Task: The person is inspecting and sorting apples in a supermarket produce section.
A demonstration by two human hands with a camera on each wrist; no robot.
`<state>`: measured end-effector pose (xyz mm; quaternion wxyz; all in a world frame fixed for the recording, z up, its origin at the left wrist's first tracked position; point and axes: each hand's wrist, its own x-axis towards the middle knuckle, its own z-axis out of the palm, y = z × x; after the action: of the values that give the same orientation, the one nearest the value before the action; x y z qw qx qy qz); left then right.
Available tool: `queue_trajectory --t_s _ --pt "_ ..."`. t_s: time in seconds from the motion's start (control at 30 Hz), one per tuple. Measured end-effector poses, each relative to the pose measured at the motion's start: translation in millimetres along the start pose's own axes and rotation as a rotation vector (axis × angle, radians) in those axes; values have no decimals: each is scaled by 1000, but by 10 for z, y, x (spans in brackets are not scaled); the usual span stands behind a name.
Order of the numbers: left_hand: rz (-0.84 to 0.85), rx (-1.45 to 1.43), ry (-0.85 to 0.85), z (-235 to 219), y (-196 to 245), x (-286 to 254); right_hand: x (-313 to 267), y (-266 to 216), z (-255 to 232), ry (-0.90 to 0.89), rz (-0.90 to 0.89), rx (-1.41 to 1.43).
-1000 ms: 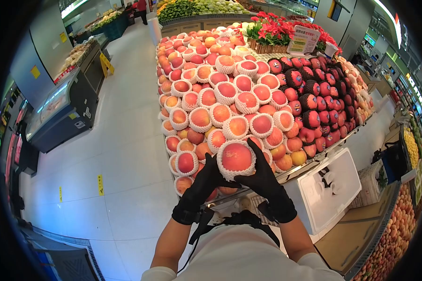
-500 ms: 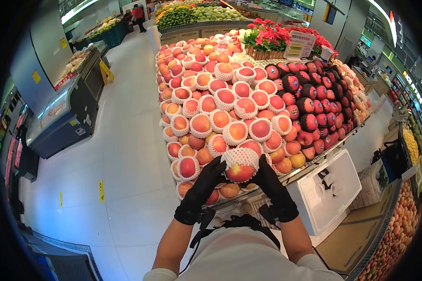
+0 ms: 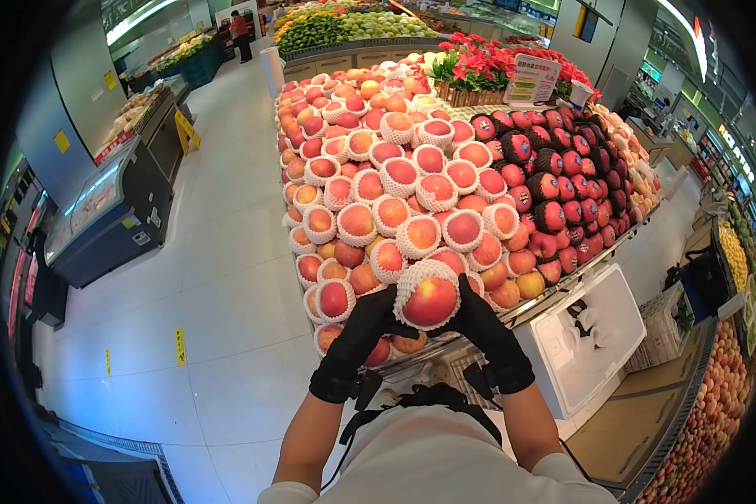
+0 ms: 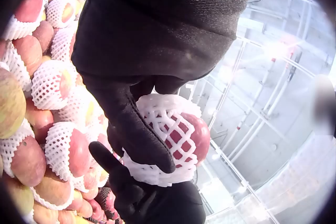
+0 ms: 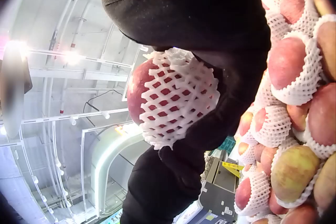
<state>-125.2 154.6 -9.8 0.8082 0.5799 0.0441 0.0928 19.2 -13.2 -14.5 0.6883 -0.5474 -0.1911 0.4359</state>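
Between both gloved hands, above the near edge of the fruit display, is a large red apple (image 3: 431, 301) with a yellow patch, in a white foam net. My left hand (image 3: 370, 323), in a black glove, grips its left side; in the left wrist view the thumb (image 4: 152, 148) lies across the net (image 4: 181, 142). From the other side my right hand (image 3: 484, 328), also in black, holds the apple; the right wrist view shows its fingers around the netted side (image 5: 176, 98). The apple's bare face is turned up toward the head view.
Netted apples (image 3: 357, 223) are heaped in front, beside darker red fruit in black nets (image 3: 550, 214). Behind stand red flowers (image 3: 479, 71) and a sign (image 3: 532, 80). A white foam box (image 3: 584, 344) is at the right, a freezer (image 3: 113, 206) across the aisle at the left.
The apple has been turned in the hands: its red face showed first, then mostly net with the yellow patch low, now the yellow-patched face. Both hands stay around it.
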Motion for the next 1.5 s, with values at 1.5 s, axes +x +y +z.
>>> queue_trajectory --t_s 1.5 --pt "68 -397 64 374 -67 -31 -66 116 -229 -23 -330 -313"
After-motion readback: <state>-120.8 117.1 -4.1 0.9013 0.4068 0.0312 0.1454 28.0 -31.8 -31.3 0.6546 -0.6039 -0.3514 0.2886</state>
